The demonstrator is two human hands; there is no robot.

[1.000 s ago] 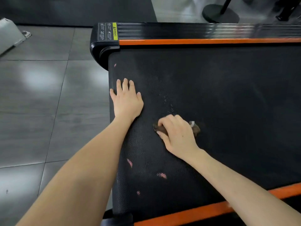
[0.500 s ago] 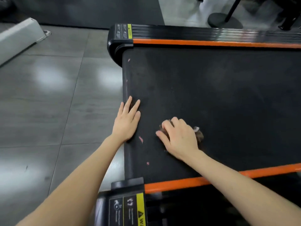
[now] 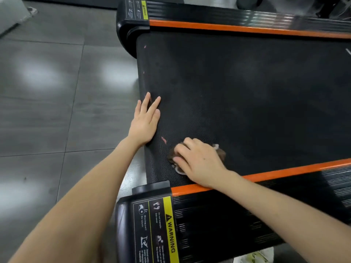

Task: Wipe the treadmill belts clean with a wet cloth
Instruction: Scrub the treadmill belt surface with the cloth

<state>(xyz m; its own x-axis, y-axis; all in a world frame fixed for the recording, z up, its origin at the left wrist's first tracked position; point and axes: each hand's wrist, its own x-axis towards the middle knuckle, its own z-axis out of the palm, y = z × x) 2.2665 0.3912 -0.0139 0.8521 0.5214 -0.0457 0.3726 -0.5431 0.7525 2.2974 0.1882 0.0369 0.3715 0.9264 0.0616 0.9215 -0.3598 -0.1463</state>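
Black belt point(image 3: 247, 92); left hand point(image 3: 145, 123) flat at edge; right hand point(image 3: 199, 164), fingers point(image 3: 182, 149) round cloth point(image 3: 221, 154), by orange rail point(image 3: 284, 172).

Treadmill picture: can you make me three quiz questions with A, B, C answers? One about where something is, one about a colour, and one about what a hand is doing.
1. Where is the brown cloth?
A in a bucket
B under the right hand on the treadmill belt
C on a chair

2. What colour are the side stripes beside the belt?
A green
B blue
C orange

3. How is the left hand?
A flat, fingers straight, on the belt's edge
B curled in a fist
C holding a bottle

Answers:
1 B, the cloth peeks out around the right hand on the belt.
2 C, both stripes are bright orange.
3 A, its palm lies on the belt with the fingers straight.
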